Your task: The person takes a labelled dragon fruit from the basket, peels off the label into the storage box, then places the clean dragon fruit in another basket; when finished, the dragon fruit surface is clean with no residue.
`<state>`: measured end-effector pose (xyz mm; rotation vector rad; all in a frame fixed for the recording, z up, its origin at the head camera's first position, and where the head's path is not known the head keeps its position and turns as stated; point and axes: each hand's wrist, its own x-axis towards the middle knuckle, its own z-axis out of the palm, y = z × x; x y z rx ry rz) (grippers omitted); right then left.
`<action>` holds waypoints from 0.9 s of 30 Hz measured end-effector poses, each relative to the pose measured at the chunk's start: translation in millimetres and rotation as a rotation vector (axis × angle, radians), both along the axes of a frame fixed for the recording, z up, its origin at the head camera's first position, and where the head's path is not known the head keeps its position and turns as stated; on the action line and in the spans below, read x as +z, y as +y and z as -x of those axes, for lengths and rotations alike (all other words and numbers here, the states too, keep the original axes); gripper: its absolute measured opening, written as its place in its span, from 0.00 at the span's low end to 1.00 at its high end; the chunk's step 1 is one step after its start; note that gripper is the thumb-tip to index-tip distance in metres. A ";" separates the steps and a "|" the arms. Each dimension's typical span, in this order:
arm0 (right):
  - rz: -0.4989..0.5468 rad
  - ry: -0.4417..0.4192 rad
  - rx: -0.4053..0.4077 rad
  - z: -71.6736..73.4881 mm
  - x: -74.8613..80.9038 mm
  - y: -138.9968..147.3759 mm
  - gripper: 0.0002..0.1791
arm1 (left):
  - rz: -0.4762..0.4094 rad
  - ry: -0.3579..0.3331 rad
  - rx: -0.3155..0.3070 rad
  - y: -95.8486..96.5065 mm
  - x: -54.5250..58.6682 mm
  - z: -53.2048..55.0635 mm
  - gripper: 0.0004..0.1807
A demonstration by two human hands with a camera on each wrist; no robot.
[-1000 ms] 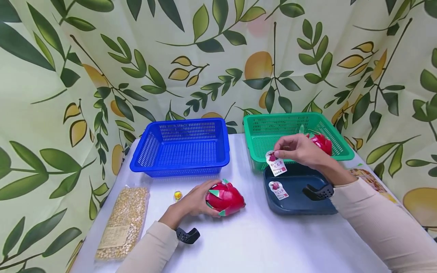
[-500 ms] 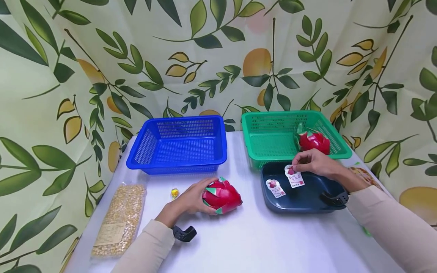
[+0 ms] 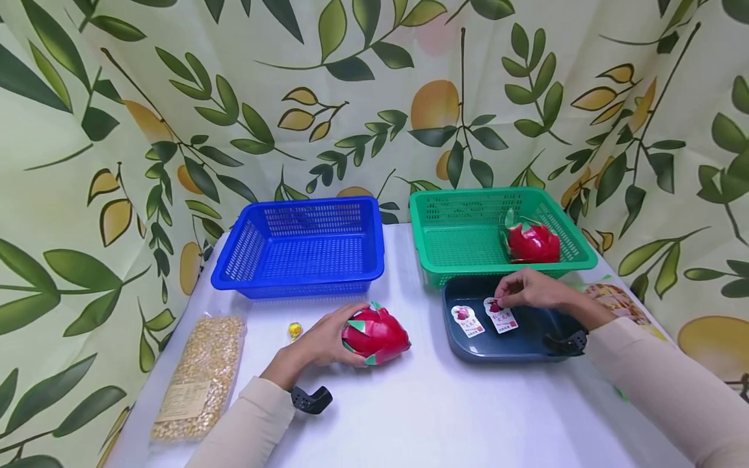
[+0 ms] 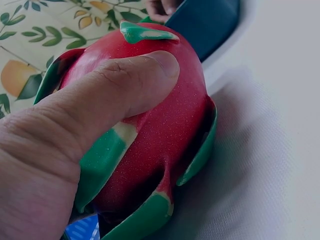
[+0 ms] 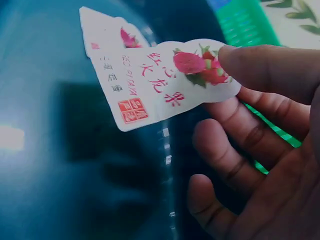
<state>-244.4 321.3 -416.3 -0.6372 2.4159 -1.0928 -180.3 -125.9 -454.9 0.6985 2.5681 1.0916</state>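
Observation:
My left hand (image 3: 322,339) grips a red dragon fruit (image 3: 381,335) with green-tipped scales, low over the white tablecloth. The left wrist view has the thumb (image 4: 125,82) lying across the fruit's red skin. My right hand (image 3: 534,289) pinches the top of a white sticker (image 3: 501,316) over the dark blue tub (image 3: 491,359). Printed on that sticker (image 5: 165,85), seen close in the right wrist view, are dragon fruits and red characters. A second, similar sticker (image 3: 468,321) is in the tub at its left side. Another dragon fruit (image 3: 534,244) sits in the green basket (image 3: 433,265).
A blue basket (image 3: 298,286) stands at the back left. On the left lie a bag of pale kernels (image 3: 201,374) and a small yellow-wrapped candy (image 3: 295,330). A printed packet (image 3: 620,302) lies right of the tub, partly behind the right arm.
My right hand has moved right and down into the tub with the sticker, uncovering the dragon fruit in the green basket. The left hand keeps its grip; the head view has shifted slightly.

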 end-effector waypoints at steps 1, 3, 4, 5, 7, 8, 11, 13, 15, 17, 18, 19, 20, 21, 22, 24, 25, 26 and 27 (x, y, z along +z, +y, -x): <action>-0.011 -0.001 0.012 0.9 -2.5 0.6 0.07 | -0.004 -0.001 -0.003 0.0 0.3 0.3 0.56; -0.031 -0.006 0.036 2.9 -7.6 2.0 0.07 | 0.000 0.003 -0.007 0.1 1.1 0.6 0.56; -0.038 -0.007 0.045 4.1 -9.9 3.1 0.07 | 0.001 0.007 -0.010 0.1 1.7 0.7 0.56; -0.042 -0.010 0.053 5.4 -12.2 4.0 0.08 | 0.005 0.011 -0.010 0.1 2.2 0.8 0.56; -0.050 -0.013 0.060 7.8 -15.9 5.4 0.08 | 0.010 0.014 -0.009 0.1 3.5 0.6 0.56; -0.055 -0.014 0.061 8.9 -17.3 5.8 0.09 | 0.010 0.014 -0.008 0.1 4.0 0.5 0.56; -0.077 -0.021 0.060 10.7 -20.1 6.4 0.09 | 0.001 0.008 -0.009 0.3 5.3 0.8 0.56; -0.097 -0.023 0.066 10.8 -20.6 5.8 0.09 | -0.002 0.009 -0.009 0.2 5.5 1.0 0.56; -0.110 -0.035 0.082 10.6 -20.9 4.7 0.10 | 0.003 0.015 -0.008 -0.1 5.2 1.0 0.56; -0.114 -0.037 0.118 10.0 -20.8 3.0 0.11 | 0.007 0.016 -0.005 -0.4 4.5 0.7 0.55; -0.118 -0.038 0.135 9.7 -20.8 2.0 0.13 | 0.003 0.011 -0.003 -0.5 4.2 0.6 0.55; -0.122 -0.039 0.148 9.3 -20.8 0.9 0.14 | 0.000 0.007 -0.001 -0.6 3.8 0.4 0.55; -0.132 -0.034 0.161 9.1 -21.2 -0.1 0.15 | -0.004 0.001 0.000 -0.5 3.4 0.2 0.55; -0.143 -0.025 0.171 8.8 -21.2 -1.1 0.16 | -0.011 -0.006 0.001 -0.5 2.9 0.2 0.55; -0.159 -0.014 0.174 8.5 -21.7 -2.2 0.17 | -0.016 -0.012 0.002 -0.4 2.4 0.1 0.55; -0.202 0.011 0.165 8.1 -23.5 -4.3 0.19 | -0.020 -0.017 0.002 -0.4 1.4 0.1 0.55; -0.224 0.019 0.157 7.8 -24.8 -5.4 0.20 | -0.019 -0.017 0.002 -0.3 0.7 0.1 0.55; -0.252 0.028 0.146 7.6 -26.5 -6.5 0.20 | -0.016 -0.019 0.002 -0.2 0.3 0.0 0.55; -0.277 0.035 0.137 7.5 -28.3 -7.6 0.21 | -0.015 -0.022 0.003 -0.2 -0.2 -0.2 0.55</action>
